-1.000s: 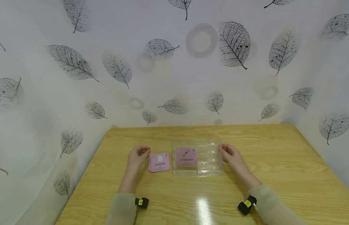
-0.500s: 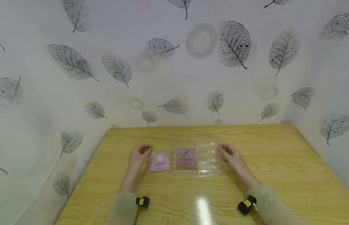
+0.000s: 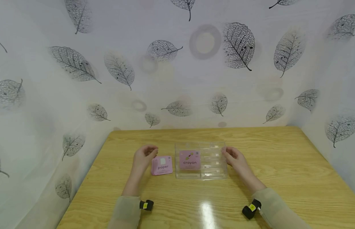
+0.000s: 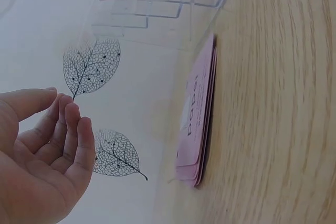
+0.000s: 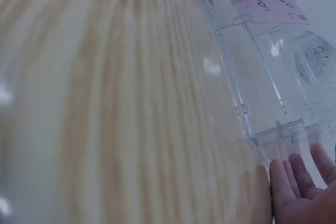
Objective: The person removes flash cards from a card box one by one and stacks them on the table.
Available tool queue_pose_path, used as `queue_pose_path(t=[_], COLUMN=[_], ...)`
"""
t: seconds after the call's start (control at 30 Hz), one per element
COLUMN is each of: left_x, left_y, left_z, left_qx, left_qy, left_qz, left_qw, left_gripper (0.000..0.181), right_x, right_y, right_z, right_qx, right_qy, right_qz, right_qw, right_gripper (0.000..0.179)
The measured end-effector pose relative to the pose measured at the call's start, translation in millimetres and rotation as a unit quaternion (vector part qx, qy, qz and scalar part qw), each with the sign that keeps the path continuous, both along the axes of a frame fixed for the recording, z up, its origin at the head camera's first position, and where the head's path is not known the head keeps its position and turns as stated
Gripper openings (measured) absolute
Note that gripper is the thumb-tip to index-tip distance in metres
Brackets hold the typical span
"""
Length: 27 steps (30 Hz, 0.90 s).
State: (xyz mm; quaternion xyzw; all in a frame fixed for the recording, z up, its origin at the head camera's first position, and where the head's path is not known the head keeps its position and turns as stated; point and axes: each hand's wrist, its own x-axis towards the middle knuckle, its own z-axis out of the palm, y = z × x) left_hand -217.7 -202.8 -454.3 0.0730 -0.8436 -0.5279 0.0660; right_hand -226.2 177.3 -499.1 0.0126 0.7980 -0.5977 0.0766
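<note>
My left hand (image 3: pixel 143 156) is raised over the upper left corner of a stack of pink cards (image 3: pixel 162 165), its fingers loosely bent and holding nothing. The top card reads "paper" and shows a white sheet. In the left wrist view the stack (image 4: pixel 197 124) lies apart from the hand (image 4: pixel 47 150). A clear plastic card holder (image 3: pixel 213 161) with stepped tiers stands to the right of the stack. One pink "crayon" card (image 3: pixel 190 160) leans in its left column. My right hand (image 3: pixel 234 156) grips the holder's right edge near the top, thumb toward the front.
The wood-grain table (image 3: pixel 177 194) reaches back to a pale curtain (image 3: pixel 177 79) printed with dark leaf skeletons, which also hangs along both sides. Black devices with yellow marks sit at the left wrist (image 3: pixel 146 205) and the right wrist (image 3: pixel 251 209).
My left hand has drifted slightly right and farther from me, over the card stack's upper corner. The right hand, the card holder and the cards have stayed put.
</note>
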Motion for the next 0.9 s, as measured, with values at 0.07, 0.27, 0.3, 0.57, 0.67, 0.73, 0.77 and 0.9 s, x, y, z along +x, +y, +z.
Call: queue_pose_path(t=[0.07,0.27,0.3,0.57,0.67,0.73,0.77,0.9], left_x=[0.4,1.9,1.9,3.8,6.3,7.3,7.5,7.2], left_y=[1.4,5.7,6.5,14.0,17.0,19.0,20.1,24.2], left_z=[1.5,5.8,6.2,5.9,7.6,8.9,9.2,9.5], left_qx=[-0.003,-0.004,-0.003,0.001,-0.002,-0.001,0.000,0.003], left_qy=[0.005,0.020,0.020,0.033,0.039,0.039,0.038,0.036], left_qz=[-0.004,-0.019,-0.021,-0.030,-0.035,-0.037,-0.039,-0.045], left_qw=[1.0000,0.9996,0.9996,0.9990,0.9986,0.9985,0.9985,0.9983], left_gripper=[0.015,0.015,0.015,0.014,0.013,0.013,0.013,0.014], right_x=[0.2,-1.1,-1.0,1.3,1.2,0.9,0.7,0.9], right_y=[0,0,0,0,0,0,0,0], right_z=[0.0,-1.3,-1.2,0.0,-0.1,-0.1,-0.1,0.4], right_qx=[-0.003,-0.004,-0.003,-0.003,-0.004,-0.004,-0.004,-0.008], right_qy=[-0.001,-0.003,-0.004,0.002,0.001,0.004,0.004,0.004], right_qz=[-0.002,-0.002,-0.002,0.001,0.001,0.002,0.001,0.001], right_qw=[1.0000,1.0000,1.0000,1.0000,1.0000,1.0000,1.0000,1.0000], right_gripper=[0.056,0.054,0.054,0.057,0.056,0.056,0.056,0.055])
